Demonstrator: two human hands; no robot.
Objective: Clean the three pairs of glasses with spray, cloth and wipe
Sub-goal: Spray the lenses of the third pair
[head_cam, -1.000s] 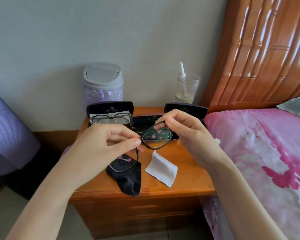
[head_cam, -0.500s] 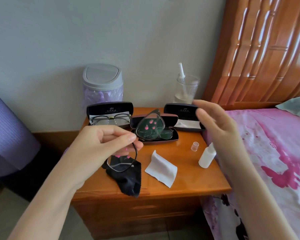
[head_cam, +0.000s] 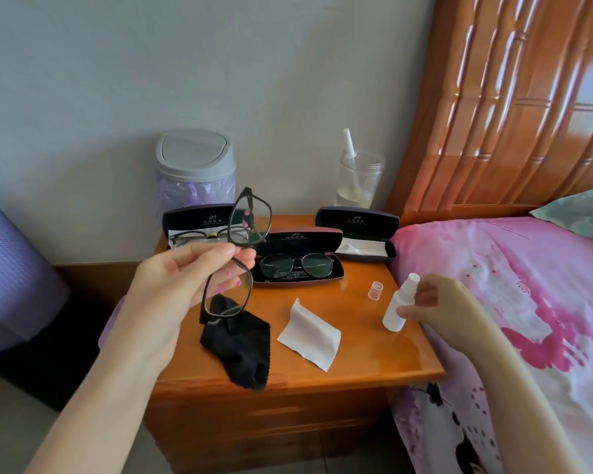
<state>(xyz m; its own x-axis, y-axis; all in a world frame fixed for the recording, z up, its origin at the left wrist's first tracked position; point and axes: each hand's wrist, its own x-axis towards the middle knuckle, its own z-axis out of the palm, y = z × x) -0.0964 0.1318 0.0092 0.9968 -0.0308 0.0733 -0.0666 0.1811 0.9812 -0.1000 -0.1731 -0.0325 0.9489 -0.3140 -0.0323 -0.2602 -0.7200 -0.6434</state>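
My left hand (head_cam: 182, 282) pinches a dark-framed pair of glasses (head_cam: 235, 254) at the bridge and holds it upright above the nightstand (head_cam: 356, 357). My right hand (head_cam: 442, 309) grips a small white spray bottle (head_cam: 398, 304) standing near the nightstand's right edge; its clear cap (head_cam: 375, 290) sits just left of it. A black cloth (head_cam: 238, 347) and a white wipe (head_cam: 310, 335) lie at the front. A second pair of glasses (head_cam: 297, 265) lies in the open middle case (head_cam: 298, 241). A third pair of glasses (head_cam: 199, 236) lies in the left case (head_cam: 192, 217).
An open case (head_cam: 358, 230) with a white cloth stands at the back right. A grey-lidded bin (head_cam: 196, 165) and a clear cup (head_cam: 358, 179) sit by the wall. A pink bed (head_cam: 510, 302) borders the right; a purple roll (head_cam: 11, 268) is at left.
My right hand let go of the glasses, swung right and down, and took hold of the spray bottle. My left hand turned the glasses upright.
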